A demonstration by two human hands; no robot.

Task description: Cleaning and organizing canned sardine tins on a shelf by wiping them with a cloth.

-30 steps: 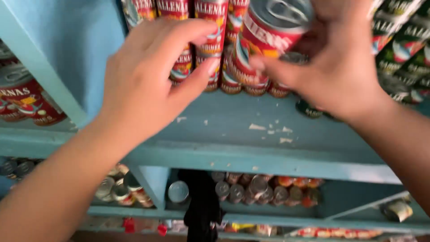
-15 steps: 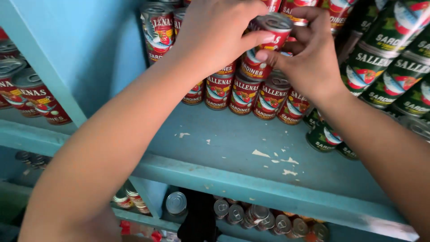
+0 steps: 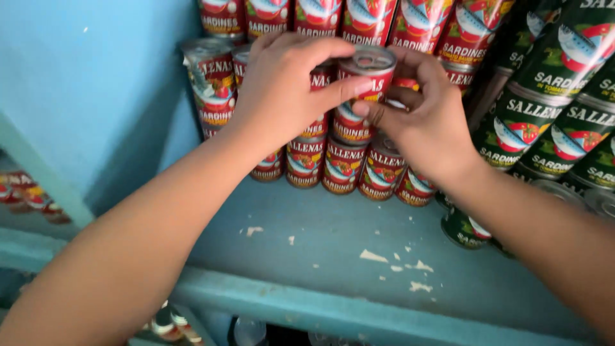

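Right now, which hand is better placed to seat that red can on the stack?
Probably the left hand: it wraps the red can from the side, thumb across its front, open space toward the blue wall. The right hand only pinches at the lower edge, crowded by the green cans.

The left arm enters from seven o'clock and runs bare and straight toward one o'clock, forearm filling the lower left. The left hand (image 3: 282, 96) is raised with its back to the camera, wrist slightly bent, fingers curled forward and the thumb stretched out toward three o'clock. The right arm comes in from four o'clock and rises toward eleven o'clock, also bare. The right hand (image 3: 426, 122) sits just beside the left, back of the hand facing the camera, fingers bent inward toward nine o'clock. The left thumb tip and the right fingertips meet at the centre, both hands closed in a shared pinching grip
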